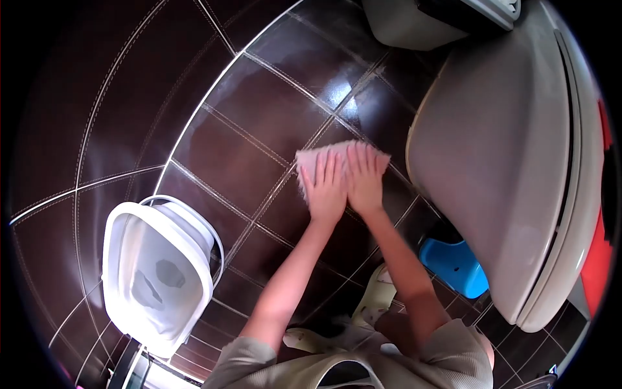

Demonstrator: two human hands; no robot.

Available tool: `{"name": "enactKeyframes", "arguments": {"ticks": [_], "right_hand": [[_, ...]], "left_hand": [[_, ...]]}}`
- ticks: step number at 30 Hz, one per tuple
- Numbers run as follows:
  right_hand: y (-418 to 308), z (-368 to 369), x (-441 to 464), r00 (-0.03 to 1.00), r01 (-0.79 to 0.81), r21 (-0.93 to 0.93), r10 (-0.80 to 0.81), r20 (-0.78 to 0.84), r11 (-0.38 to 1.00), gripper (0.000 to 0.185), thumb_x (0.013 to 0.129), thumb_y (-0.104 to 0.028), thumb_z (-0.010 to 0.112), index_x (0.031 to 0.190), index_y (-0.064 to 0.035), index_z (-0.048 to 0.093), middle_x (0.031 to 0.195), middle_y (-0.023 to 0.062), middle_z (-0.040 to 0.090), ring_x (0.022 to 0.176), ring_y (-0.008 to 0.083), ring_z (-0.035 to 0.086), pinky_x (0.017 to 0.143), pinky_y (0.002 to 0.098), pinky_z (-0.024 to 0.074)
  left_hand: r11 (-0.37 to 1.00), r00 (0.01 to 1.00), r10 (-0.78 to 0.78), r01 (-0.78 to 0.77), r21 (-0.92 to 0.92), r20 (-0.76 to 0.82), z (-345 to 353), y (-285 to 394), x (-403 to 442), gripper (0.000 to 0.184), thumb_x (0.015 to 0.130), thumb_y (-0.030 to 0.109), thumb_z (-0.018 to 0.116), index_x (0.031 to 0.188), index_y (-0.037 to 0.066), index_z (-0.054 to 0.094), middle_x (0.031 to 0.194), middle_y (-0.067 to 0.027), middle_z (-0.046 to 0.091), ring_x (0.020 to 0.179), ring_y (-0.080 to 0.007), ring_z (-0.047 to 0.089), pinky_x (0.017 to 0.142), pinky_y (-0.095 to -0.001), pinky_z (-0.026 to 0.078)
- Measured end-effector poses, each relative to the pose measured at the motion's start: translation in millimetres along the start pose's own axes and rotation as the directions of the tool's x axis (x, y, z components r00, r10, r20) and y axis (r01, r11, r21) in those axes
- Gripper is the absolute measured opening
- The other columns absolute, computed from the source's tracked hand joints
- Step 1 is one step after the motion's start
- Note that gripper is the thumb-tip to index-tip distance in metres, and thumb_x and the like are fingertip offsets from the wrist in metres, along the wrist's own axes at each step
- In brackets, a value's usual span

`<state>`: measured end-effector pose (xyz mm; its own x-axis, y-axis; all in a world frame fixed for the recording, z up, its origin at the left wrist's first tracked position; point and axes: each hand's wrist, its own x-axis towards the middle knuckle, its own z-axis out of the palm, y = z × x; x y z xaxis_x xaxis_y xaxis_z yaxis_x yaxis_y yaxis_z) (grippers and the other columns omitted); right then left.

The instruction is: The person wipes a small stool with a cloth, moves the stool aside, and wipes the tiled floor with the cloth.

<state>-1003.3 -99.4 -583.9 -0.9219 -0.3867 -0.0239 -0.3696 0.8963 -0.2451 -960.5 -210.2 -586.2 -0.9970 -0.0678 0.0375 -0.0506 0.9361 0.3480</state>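
Far left of the hands: dark tiled wall, light joint lines, a dull reflection on it. Then white bucket, left of the left hand and well apart from it; wire-like handle on its near-hand side, mouth facing the camera, darker grey patches inside. Dark tiled floor runs from there under the hands; a bright glare spot sits ahead of them.

Pink cloth: directly under both hands, flat on the floor, fuzzy edge. Sticks out left of the left hand, a corner shows right of the right hand, and a strip shows just past the fingertips.

Left hand: palm down, wide, fingers spread, thumb out to the left; presses on cloth, no grip around it. Right hand: just beside it, also palm down and flat on cloth, fingers extended with small gaps; thumb side hard to read.

Right of the hands: pale slipper behind the right hand, near the forearm. Grey bin ahead and right, well apart. Blue plastic piece behind and right, partly hidden by grey toilet, which stands right of the right hand. Red item beyond that, cut off, can't identify.
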Motion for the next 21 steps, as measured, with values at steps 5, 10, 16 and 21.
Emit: {"name": "enactKeyframes", "arguments": {"ticks": [5,10,16,21], "right_hand": [[62,6,107,0.949,0.004,-0.068,-0.026,-0.316,0.998,0.051,0.093,-0.028,0.041,0.140,-0.0084,0.039,0.146,0.0128,0.036,0.135,0.0342,0.031,0.111,0.0504,0.0214],[61,17,114,0.922,-0.103,-0.074,0.067,-0.380,0.992,0.049,0.095,-0.030,0.039,0.140,-0.0116,0.039,0.146,0.0130,0.036,0.136,0.0342,0.030,0.111,0.0507,0.0210],[28,14,8,0.959,-0.158,-0.027,0.146,-0.243,0.987,0.054,0.094,-0.029,0.039,0.145,-0.0111,0.031,0.150,0.0130,0.029,0.139,0.0339,0.024,0.112,0.0492,0.0180],[-17,12,-104,0.979,-0.179,0.045,0.183,-0.092,0.983,0.057,0.093,-0.025,0.042,0.146,-0.0103,0.028,0.151,0.0142,0.026,0.140,0.0354,0.021,0.112,0.0521,0.0162]], "left_hand": [[0.989,0.969,0.133,-0.115,0.097,-0.206,25,11,131,0.048,0.091,0.029,0.041,0.135,0.010,0.046,0.145,-0.0032,0.040,0.136,-0.0231,0.030,0.111,-0.0591,0.008],[0.974,0.961,0.201,-0.175,0.145,-0.190,34,3,143,0.049,0.091,0.029,0.041,0.138,0.014,0.044,0.146,-0.0012,0.038,0.138,-0.0219,0.028,0.111,-0.0585,0.009],[0.970,0.970,0.239,-0.237,0.053,-0.044,16,9,43,0.051,0.090,0.027,0.043,0.138,0.010,0.042,0.148,-0.0032,0.034,0.138,-0.0254,0.026,0.111,-0.0603,0.010],[0.961,0.956,0.271,-0.276,0.030,0.115,-3,3,-68,0.057,0.089,0.029,0.045,0.142,0.012,0.037,0.151,-0.0040,0.028,0.141,-0.0293,0.020,0.110,-0.0631,0.007]]}}
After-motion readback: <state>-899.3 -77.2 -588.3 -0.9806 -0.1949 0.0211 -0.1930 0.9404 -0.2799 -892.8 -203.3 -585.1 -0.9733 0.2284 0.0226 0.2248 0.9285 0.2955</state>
